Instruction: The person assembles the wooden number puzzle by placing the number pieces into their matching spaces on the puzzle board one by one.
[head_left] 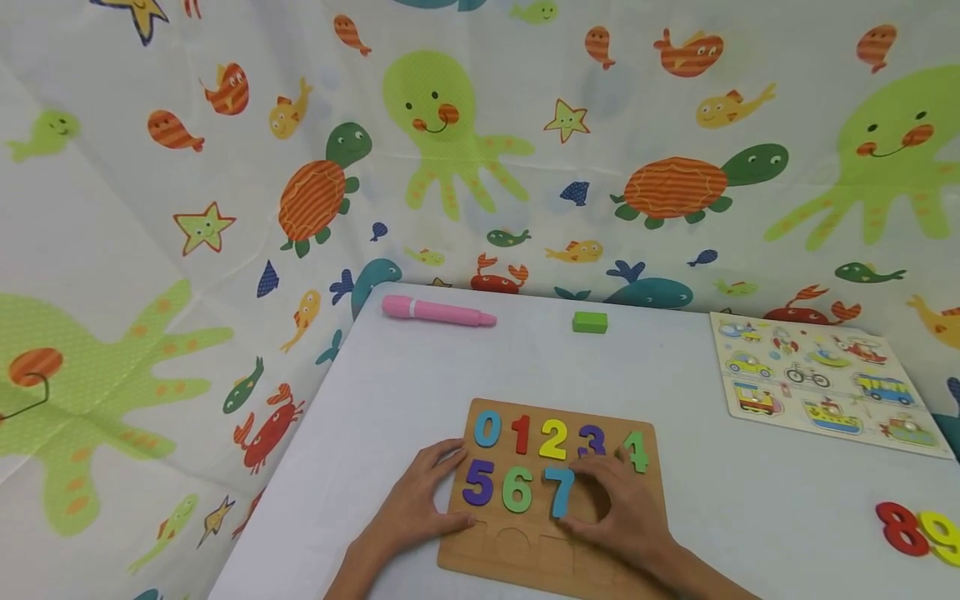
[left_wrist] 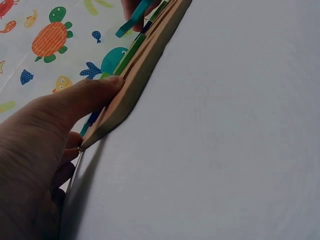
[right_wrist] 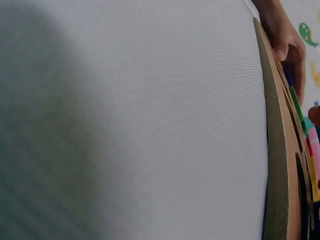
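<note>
A wooden number puzzle board (head_left: pixel 487 546) lies on the white table, its digits 0 to 6 seated in two rows. My left hand (head_left: pixel 420 496) grips the board's left side; in the left wrist view its thumb (left_wrist: pixel 100 92) presses on the board's edge. Between the thumb and fingers of my right hand (head_left: pixel 626 512) is a blue number 7 (head_left: pixel 559 492), pinched at its right side. The left wrist view shows this blue 7 (left_wrist: pixel 132 22) tilted above the board's surface. My right palm covers part of the board's right half.
A red 8 (head_left: pixel 902 528) and a yellow 9 (head_left: pixel 941 536) lie at the far right. Behind are a pink marker-like stick (head_left: pixel 442 312), a green block (head_left: pixel 590 322) and a vehicle puzzle board (head_left: pixel 795 396). A sea-animal print curtain (head_left: pixel 525 217) borders the table's back and left.
</note>
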